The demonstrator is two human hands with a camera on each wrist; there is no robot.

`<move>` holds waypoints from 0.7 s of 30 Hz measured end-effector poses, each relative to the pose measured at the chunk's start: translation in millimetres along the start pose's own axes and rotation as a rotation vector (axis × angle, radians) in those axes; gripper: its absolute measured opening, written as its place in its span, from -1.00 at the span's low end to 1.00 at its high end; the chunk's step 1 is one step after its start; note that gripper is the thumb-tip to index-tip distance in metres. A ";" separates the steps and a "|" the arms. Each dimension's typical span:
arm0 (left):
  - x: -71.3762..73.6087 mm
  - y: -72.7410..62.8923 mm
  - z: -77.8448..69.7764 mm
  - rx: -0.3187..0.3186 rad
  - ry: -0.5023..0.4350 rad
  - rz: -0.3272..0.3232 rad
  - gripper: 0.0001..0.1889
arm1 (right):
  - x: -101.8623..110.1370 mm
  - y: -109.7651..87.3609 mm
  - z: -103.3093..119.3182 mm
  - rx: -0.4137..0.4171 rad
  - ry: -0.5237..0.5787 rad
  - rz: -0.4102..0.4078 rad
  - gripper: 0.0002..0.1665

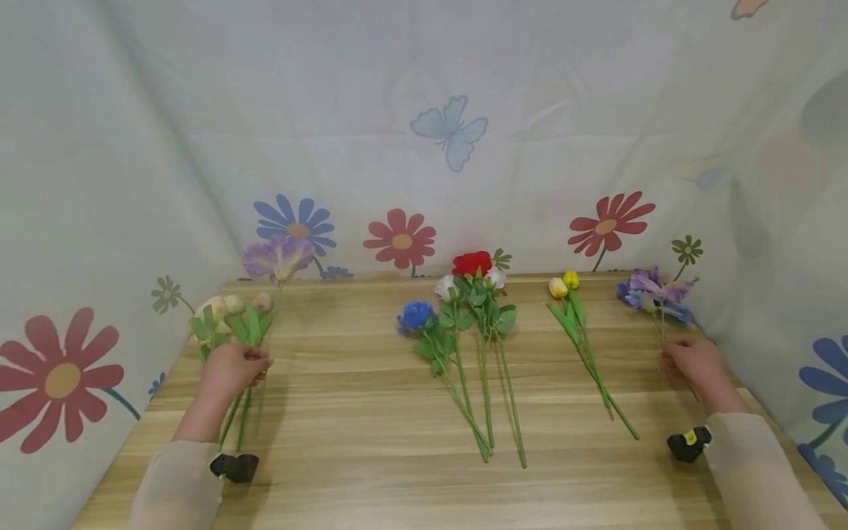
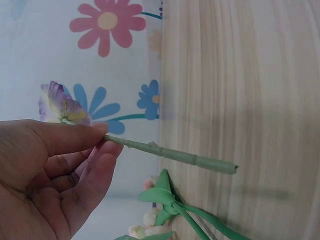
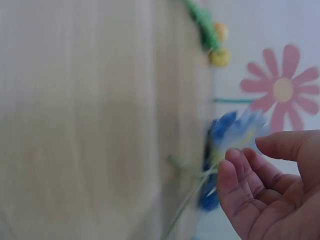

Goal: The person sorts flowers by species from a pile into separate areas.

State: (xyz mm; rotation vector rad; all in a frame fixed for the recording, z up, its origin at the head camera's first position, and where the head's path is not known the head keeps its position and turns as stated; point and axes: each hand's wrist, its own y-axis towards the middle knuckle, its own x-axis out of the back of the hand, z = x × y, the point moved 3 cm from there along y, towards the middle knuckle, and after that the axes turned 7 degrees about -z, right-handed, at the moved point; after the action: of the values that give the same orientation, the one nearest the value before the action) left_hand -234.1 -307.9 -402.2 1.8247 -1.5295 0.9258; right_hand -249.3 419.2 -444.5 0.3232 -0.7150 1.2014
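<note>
In the head view my left hand (image 1: 232, 372) is over the table's left side. It pinches the thin green stem (image 2: 185, 157) of an artificial purple and yellow flower (image 1: 278, 258) between thumb and fingertips. The bloom points away, and the stem's cut end shows in the left wrist view. Pale tulips (image 1: 248, 316) lie beneath that hand. At the right, my right hand (image 1: 698, 368) is close to a purple flower (image 1: 656, 283) and a blue flower (image 3: 222, 127). Its thumb and loosely bent fingers are apart, with nothing seen between them.
A blue flower (image 1: 417, 316), a red rose (image 1: 472, 263) and white flowers lie mid-table. Two yellowish tulips (image 1: 563, 285) lie between them and my right hand. The wooden table (image 1: 344, 412) meets a printed curtain (image 1: 331, 147) at the back and sides.
</note>
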 end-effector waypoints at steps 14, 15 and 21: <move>-5.4 -10.7 -34.5 -0.060 -0.092 0.002 -0.69 | -28.9 -41.9 79.7 0.245 0.039 -0.009 -0.38; -6.1 -11.3 -36.6 -0.069 -0.091 0.001 -0.69 | -32.0 -45.6 85.5 0.267 0.042 -0.010 -0.38; -10.9 -14.2 -55.3 -0.096 -0.100 0.011 -0.68 | -53.6 -68.2 118.4 0.364 0.078 0.004 -0.47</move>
State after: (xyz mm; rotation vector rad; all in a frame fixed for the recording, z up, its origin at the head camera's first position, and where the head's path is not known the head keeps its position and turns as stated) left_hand -229.2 -255.1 -378.2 1.8197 -1.6180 0.7627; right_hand -234.9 286.9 -382.6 0.5733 -0.4263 1.3403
